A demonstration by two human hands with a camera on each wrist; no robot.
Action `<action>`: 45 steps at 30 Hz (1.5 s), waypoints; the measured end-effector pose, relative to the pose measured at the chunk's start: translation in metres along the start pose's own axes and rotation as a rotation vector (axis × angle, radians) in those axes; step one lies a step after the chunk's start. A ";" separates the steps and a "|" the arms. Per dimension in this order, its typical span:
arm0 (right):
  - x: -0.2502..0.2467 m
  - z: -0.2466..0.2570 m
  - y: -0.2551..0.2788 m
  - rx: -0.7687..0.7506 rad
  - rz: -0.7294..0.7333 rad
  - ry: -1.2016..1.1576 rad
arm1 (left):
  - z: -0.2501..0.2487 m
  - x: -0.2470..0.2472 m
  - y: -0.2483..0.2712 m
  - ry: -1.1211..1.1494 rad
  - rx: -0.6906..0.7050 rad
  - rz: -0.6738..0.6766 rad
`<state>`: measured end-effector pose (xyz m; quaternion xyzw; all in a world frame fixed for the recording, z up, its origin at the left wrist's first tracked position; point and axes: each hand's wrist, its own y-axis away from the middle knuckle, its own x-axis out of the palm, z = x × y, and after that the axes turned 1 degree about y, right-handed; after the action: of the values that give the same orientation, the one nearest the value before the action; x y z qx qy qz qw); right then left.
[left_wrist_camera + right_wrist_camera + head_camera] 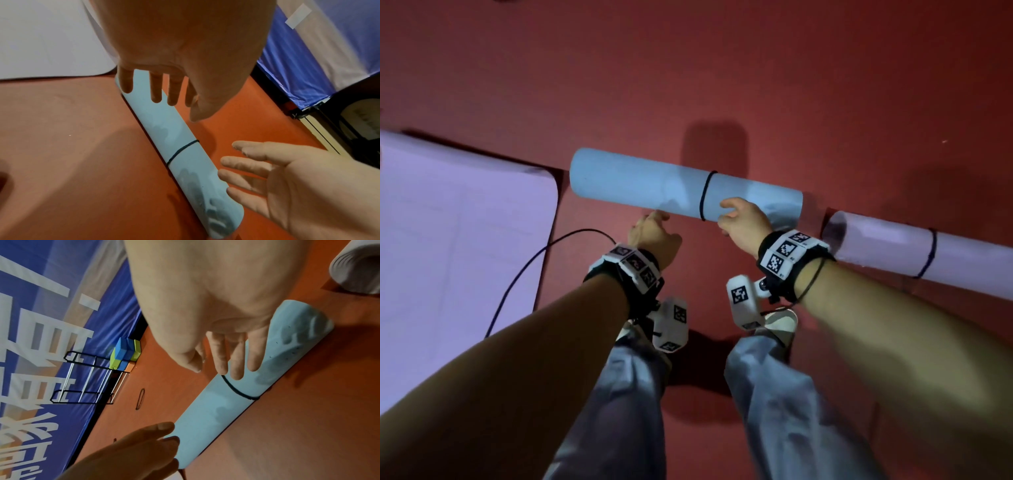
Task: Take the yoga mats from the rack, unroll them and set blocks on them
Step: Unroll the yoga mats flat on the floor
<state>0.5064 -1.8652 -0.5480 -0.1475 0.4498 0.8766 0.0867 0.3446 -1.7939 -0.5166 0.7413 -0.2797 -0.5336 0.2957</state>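
Note:
A rolled light-blue yoga mat (654, 185) lies on the red floor, held by a black elastic band (705, 195). My left hand (655, 217) hovers at the near side of its left half. In the left wrist view its fingers (156, 94) hang straight over the mat (185, 159). My right hand (727, 209) is beside the band, with fingers (236, 363) straight and spread just by the band (236, 391). Its palm (298, 186) faces the roll, and I cannot tell if it touches. Neither hand holds anything.
An unrolled lilac mat (448, 222) lies flat at the left with a black cable (524, 267) across it. A rolled lilac mat (928, 250) with its own band lies at the right. Coloured blocks (125, 355), a wire rack (86, 378) and a loose band (140, 399) are by the blue banner.

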 end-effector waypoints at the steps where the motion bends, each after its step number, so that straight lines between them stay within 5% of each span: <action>1: 0.002 -0.004 -0.013 0.000 -0.010 0.016 | 0.003 0.004 -0.012 -0.023 0.026 0.002; 15: 0.037 -0.013 -0.200 -0.234 -0.244 0.520 | 0.008 0.059 -0.203 -0.473 0.518 -0.108; 22: 0.021 0.008 -0.237 -0.082 0.004 0.836 | -0.015 0.061 -0.262 -0.884 0.601 0.061; 29: 0.009 0.012 -0.244 -0.013 0.113 0.716 | -0.032 0.067 -0.279 -0.912 0.570 0.154; 33: 0.016 0.009 -0.227 0.015 0.145 0.645 | -0.019 0.078 -0.257 -0.962 0.627 0.052; 37: 0.019 0.009 -0.219 -0.038 0.080 0.731 | -0.019 0.087 -0.248 -0.989 0.631 0.013; 45: 0.010 0.011 -0.209 -0.103 -0.031 0.364 | -0.019 0.075 -0.249 -0.878 0.644 -0.071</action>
<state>0.5543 -1.7344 -0.7051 -0.3148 0.4103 0.8558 0.0095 0.4078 -1.6801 -0.7422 0.5107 -0.5010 -0.6901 -0.1094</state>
